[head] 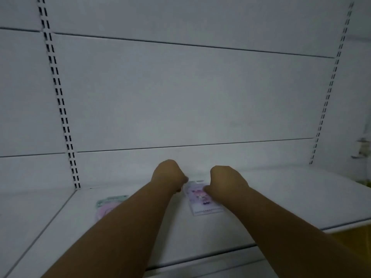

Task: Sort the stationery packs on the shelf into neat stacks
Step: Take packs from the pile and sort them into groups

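A purple stationery pack (200, 201) with a cartoon picture lies flat on the white shelf (281, 197), near the back wall. My left hand (168, 175) is at its upper left corner, fingers curled, thumb at the pack's edge. My right hand (225, 180) grips its right side, with the thumb on the pack's face. A green and pink pack (109, 203) lies further left on the shelf, partly hidden by my left forearm.
The white back panel (180, 97) with slotted uprights (60, 101) rises right behind the packs. The shelf's front edge (200, 255) runs across below my forearms. Something yellow (349, 235) shows beneath the shelf at the right.
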Tool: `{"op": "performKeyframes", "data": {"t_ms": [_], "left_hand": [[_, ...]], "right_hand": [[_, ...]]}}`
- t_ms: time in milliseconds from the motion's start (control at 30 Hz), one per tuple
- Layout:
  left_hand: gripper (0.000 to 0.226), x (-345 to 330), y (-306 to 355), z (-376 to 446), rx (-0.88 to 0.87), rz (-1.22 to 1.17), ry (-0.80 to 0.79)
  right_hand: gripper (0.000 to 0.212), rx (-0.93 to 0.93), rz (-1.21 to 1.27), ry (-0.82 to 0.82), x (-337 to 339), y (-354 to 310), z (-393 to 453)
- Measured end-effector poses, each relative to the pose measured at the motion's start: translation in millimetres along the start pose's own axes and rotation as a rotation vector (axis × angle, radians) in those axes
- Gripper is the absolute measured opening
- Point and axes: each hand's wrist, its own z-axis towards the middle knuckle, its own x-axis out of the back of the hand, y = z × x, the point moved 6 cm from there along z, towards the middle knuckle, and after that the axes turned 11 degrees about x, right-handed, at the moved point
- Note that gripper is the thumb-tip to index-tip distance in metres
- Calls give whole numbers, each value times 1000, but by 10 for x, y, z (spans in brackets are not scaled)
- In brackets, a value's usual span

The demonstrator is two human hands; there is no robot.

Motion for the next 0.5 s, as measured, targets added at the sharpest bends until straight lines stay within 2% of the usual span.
{"op": "performKeyframes", "data": {"t_ms": [100, 167, 233, 367, 500], "left_hand": [[30, 105, -18, -33, -87, 160, 127], [40, 216, -161, -76, -106, 236, 172], [41, 450, -419, -151, -112, 253, 228], [39, 1117, -1202, -418, -92, 271, 327], [38, 1817, -2207, -800, 13, 316, 426]], "right_hand": [[34, 134, -37, 128, 163, -265, 1], [45, 238, -26, 209, 323, -591, 18], [49, 344, 5, 253, 471, -1008, 31], [50, 539, 66, 309, 681, -2024, -55], [52, 672, 118, 302, 721, -3110, -217]]}}
